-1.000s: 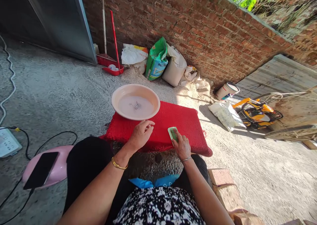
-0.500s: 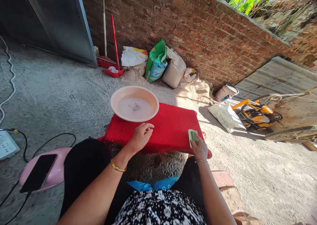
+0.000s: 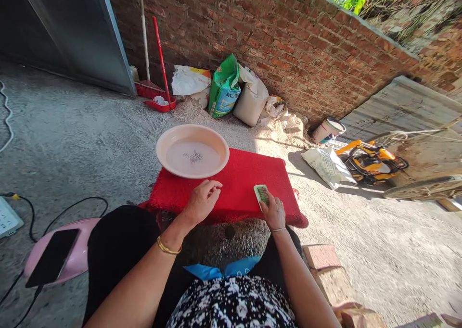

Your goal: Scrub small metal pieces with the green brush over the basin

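A red, fuzzy cloth (image 3: 249,167) lies spread over a low stand in front of my knees. My left hand (image 3: 204,200) rests on its near left part, fingers loosely bent with a small gap between them and nothing seen in them. In my right hand (image 3: 274,212) is a light green scrub brush (image 3: 260,195), gripped at its near end above the cloth, bristles showing. A pale pink basin (image 3: 162,159) stands on the cloth's far left corner, just beyond my left hand. It holds cloudy liquid with a dark pattern showing in the middle.
To my left, a phone (image 3: 54,258) lies on a pink rounded object (image 3: 81,248), near a power strip (image 3: 9,217). Bricks (image 3: 323,257) are by my right leg. Sacks (image 3: 252,99), a red dustpan (image 3: 162,107) and a bucket (image 3: 328,131) stand along the brick wall (image 3: 267,34).
My right hand has moved left across the cloth with the scrub brush, away from the right edge. My left hand has stayed nearly in place. The view has shifted slightly.
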`<act>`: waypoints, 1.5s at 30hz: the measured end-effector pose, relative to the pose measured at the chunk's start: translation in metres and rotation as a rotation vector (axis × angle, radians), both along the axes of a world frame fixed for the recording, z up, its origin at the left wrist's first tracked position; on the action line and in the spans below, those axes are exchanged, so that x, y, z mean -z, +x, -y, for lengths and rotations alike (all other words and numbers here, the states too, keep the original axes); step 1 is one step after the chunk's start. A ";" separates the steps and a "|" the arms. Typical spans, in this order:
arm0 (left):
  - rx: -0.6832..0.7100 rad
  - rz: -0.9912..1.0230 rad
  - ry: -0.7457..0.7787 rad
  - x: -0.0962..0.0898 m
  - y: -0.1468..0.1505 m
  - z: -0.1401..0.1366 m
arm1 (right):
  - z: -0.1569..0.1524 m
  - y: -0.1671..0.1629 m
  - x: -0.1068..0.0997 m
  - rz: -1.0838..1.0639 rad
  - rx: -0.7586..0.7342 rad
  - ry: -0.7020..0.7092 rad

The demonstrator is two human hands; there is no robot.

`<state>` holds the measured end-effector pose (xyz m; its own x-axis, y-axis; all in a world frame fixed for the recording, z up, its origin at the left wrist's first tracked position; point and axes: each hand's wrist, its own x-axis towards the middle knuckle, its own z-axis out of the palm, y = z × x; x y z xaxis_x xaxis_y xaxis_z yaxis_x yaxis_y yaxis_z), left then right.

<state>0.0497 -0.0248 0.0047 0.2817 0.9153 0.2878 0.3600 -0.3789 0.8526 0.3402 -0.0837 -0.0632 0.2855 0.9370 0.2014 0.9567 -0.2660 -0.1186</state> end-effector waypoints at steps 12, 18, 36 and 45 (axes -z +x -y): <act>-0.141 0.066 0.010 -0.016 -0.023 -0.010 | 0.009 0.013 -0.010 -0.114 0.004 0.071; -0.190 0.110 -0.052 -0.023 -0.030 -0.011 | -0.008 -0.123 -0.012 -0.136 -0.598 0.064; -0.115 0.085 -0.006 -0.016 -0.019 -0.006 | -0.027 0.056 -0.006 -0.051 0.203 -0.045; -0.075 0.043 0.013 -0.009 -0.014 -0.006 | -0.020 0.059 -0.014 -0.104 0.267 0.021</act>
